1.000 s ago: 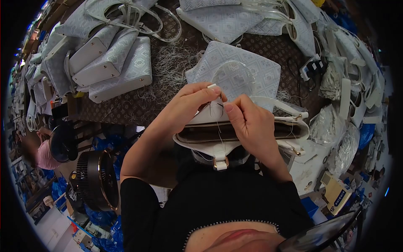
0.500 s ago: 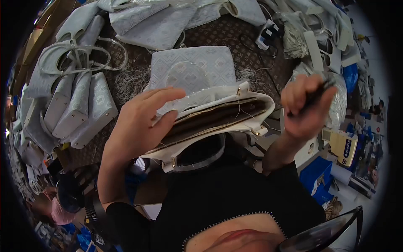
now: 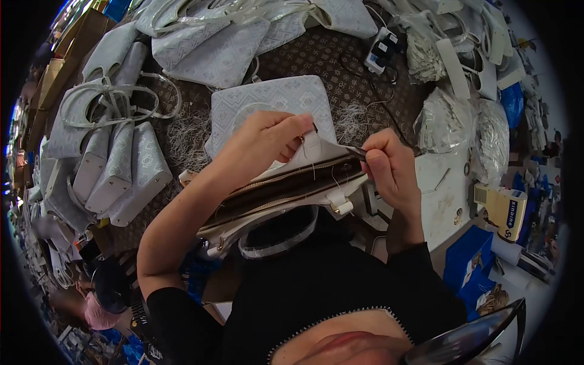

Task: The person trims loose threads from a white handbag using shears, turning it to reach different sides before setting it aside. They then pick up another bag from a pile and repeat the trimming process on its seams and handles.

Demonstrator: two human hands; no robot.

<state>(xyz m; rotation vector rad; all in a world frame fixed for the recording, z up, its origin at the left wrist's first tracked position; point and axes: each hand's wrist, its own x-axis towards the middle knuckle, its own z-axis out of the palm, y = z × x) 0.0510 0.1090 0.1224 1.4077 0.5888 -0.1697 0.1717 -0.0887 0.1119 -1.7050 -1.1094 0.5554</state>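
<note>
A white handbag [image 3: 292,202] lies open toward me between my arms, with brown lining and a gold zip along its mouth. Loose threads hang at its handle tabs. My left hand [image 3: 271,137] pinches the far rim by a handle tab. In my right hand [image 3: 392,164] is a slim dark tool [image 3: 360,152] that looks like thread snips, mostly hidden by the fingers. Its tip meets the bag's far right edge. A clear-wrapped handle [image 3: 283,248] hangs on the near side. Behind the bag lies a patterned pale grey bag [image 3: 267,94].
Finished-looking pale bags [image 3: 137,173] stand at left, and more [image 3: 213,52] lie at the back. Thread cuttings [image 3: 188,137] heap on the brown patterned cloth [image 3: 310,55]. A power strip [image 3: 380,52] with a cable, plastic-wrapped parts [image 3: 447,121] and a white machine table [image 3: 441,194] are at right.
My left hand has shifted from the bag's left end to its far rim and closed there. My right hand has come down and left, bringing the tool to the bag's edge.
</note>
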